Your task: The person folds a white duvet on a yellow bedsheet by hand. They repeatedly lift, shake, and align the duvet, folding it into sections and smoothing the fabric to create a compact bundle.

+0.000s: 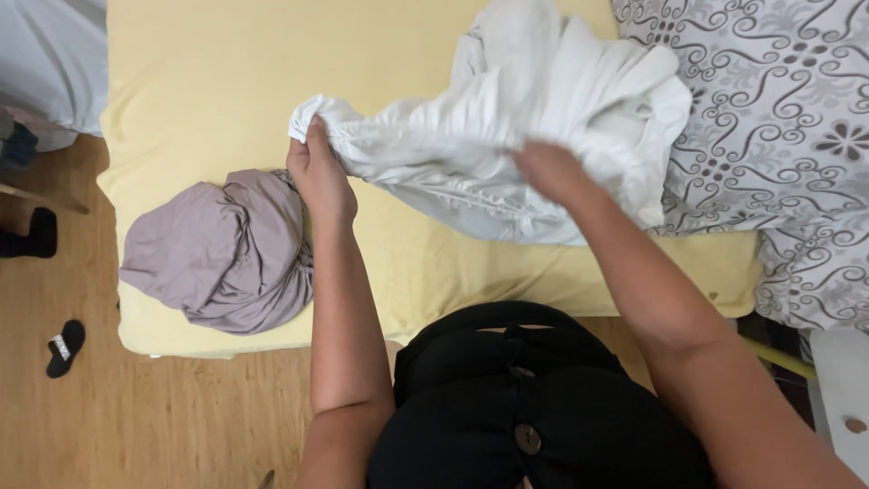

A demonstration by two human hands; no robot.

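Two hands, the left hand (317,172) and right hand (552,167), on one white sheet (525,136). One mauve bundle (222,254) left of that sheet, one patterned quilt (778,118) right, two dark slippers (65,347) farther left.

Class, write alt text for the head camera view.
Two bare hands, left hand and right hand, grip a crumpled white sheet over a yellow mattress. A bunched grey cloth lies beside the left hand.

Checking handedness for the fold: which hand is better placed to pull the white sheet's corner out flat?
Left, probably. The left hand already pinches the white sheet at its corner; the right hand is mid-sheet, blurred, grip unclear.
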